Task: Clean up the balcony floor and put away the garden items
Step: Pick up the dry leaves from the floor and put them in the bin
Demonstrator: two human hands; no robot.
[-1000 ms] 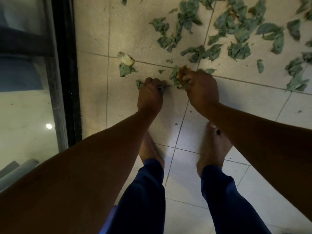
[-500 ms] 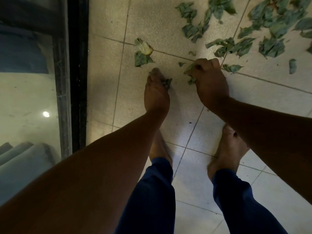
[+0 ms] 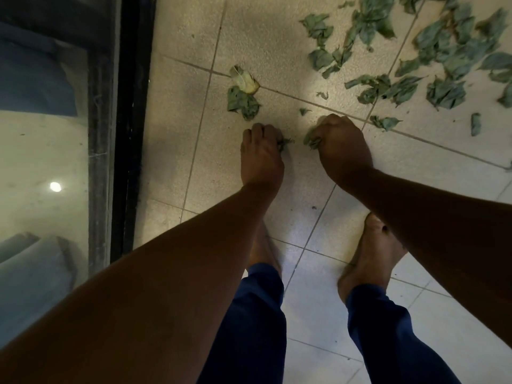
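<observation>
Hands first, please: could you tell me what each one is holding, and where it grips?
Both hold leaf scraps. The left hand pinches a scrap at its fingertips; the right hand encloses leaves in its fist, tips poking out.

Pale tiled floor (image 3: 277, 37), black-framed glass (image 3: 41, 162)

Dry green leaves (image 3: 443, 59) scattered over beige tiled floor (image 3: 277, 37), densest at the far right. One crumpled leaf (image 3: 243, 101) lies alone, touching a yellowish leaf (image 3: 243, 79) on the grout line. Small bits (image 3: 304, 111) sit nearby. Left hand (image 3: 260, 156) grips leaf scraps (image 3: 285, 142); right hand (image 3: 343, 148) grips a leaf wad (image 3: 311, 139).
</observation>
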